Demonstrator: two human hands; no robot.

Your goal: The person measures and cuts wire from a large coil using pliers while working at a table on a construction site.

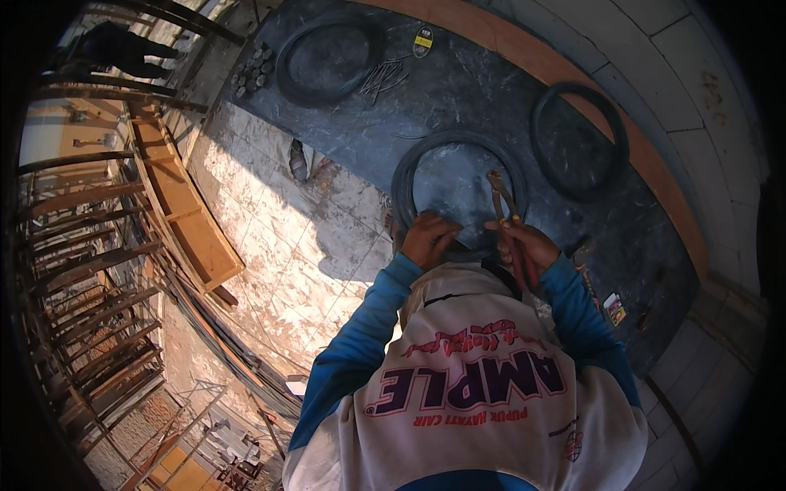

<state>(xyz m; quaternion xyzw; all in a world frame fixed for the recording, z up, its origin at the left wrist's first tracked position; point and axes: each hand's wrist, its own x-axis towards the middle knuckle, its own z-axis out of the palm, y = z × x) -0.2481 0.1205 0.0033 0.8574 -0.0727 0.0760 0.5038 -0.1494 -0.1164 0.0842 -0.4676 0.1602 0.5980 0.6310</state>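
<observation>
My right hand (528,248) is wrapped round the handles of red-handled pincers (501,192); their rusty jaws point away from me over a coil of dark wire (401,182). The coil lies in front of me on a dark sheet-like surface (467,98). At the coil's near left side is my left hand (429,240), its fingers curled together in a pinch. What the left fingertips hold is too small to make out. The two hands are close together but apart, and the near part of the coil is hidden behind them.
More wire coils lie at the far left (323,96) and right (536,135). Short cut wires (383,78) and a yellow-and-black label (423,41) lie beyond. A small packet (614,309) is at right. Leftward are a wooden trough (192,221), timber framework (98,213) and another person (127,51).
</observation>
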